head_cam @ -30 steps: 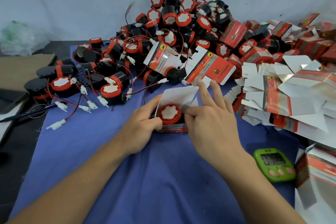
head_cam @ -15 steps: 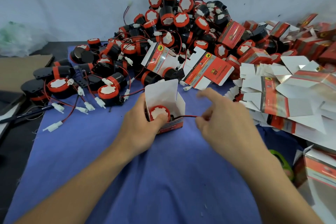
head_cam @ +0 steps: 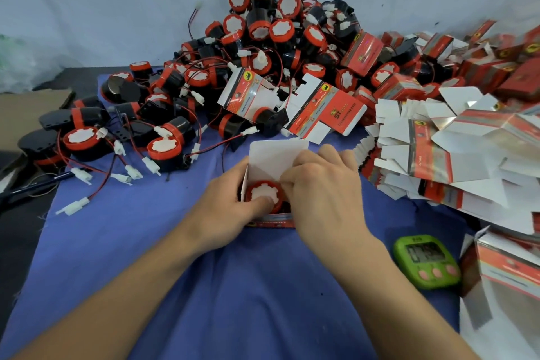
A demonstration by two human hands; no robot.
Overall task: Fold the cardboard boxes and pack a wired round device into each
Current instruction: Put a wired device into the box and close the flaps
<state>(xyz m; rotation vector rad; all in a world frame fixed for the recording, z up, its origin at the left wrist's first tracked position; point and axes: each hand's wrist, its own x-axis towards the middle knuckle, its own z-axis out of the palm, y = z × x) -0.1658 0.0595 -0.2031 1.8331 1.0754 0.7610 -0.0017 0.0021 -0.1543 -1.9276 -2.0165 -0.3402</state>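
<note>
Head view: one open box on the blue cloth, centre, white flap up. One round device sits inside, red rim, white face up. Behind it is the device pile: dozens, too tangled in red wires and white plugs to count, spilling left over the cloth. Two printed flat blanks lie on the pile's front edge, just beyond the box. Right side has a fanned stack of blanks, uncountable, with folded red boxes heaped behind it. One green timer is near the right wrist and one pen lies off the cloth at left. Both hands cover the box's sides and front, so its wire is hidden. Left hand wraps the box's left side, thumb pressing the device's white face. Right hand has its fingers tightly curled at the flap's right edge, touching it; what they pinch, can't tell.
</note>
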